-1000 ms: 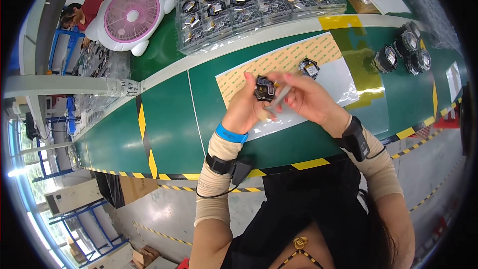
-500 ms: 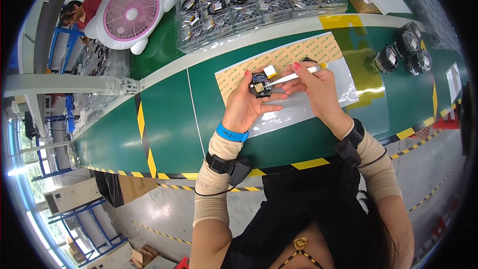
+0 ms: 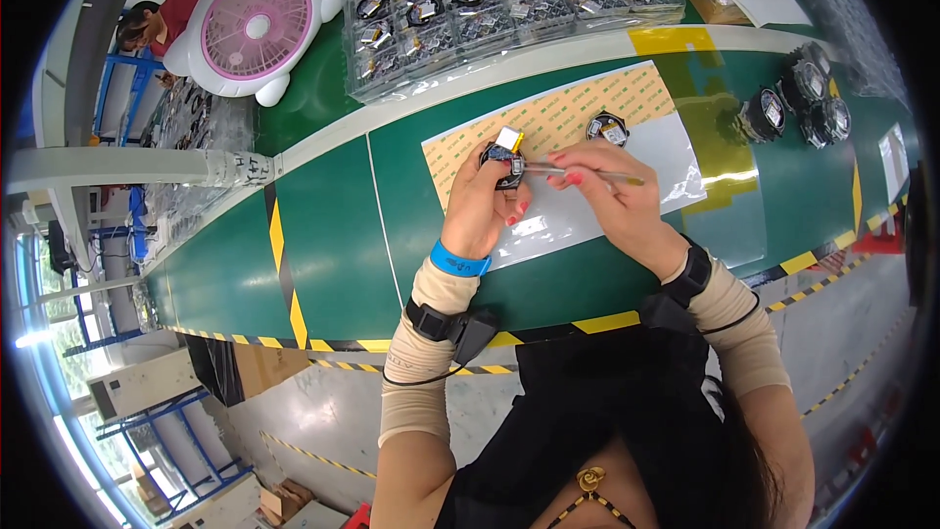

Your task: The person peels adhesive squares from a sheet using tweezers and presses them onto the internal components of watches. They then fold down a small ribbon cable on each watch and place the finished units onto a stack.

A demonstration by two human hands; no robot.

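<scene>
My left hand (image 3: 485, 206) grips a small round black part (image 3: 505, 163) with a yellowish tab on top, held above a white sheet (image 3: 676, 152) on the green bench. My right hand (image 3: 617, 196) pinches metal tweezers (image 3: 578, 173) whose tips touch that part. A second round black part (image 3: 608, 126) lies on the sheet just beyond my right hand, beside a tan patterned sheet (image 3: 587, 103).
Clear trays (image 3: 490, 0) holding several similar parts stand at the back of the bench. A pink and white fan (image 3: 257, 24) stands at the back left. Three black round parts (image 3: 798, 103) lie at the right. Another person (image 3: 147, 24) sits far left. Yellow-black tape marks the bench's front edge (image 3: 607, 321).
Both hands have lifted a little away from me over the sheet, and the tweezers now lie level with their tips on the part in my left hand.
</scene>
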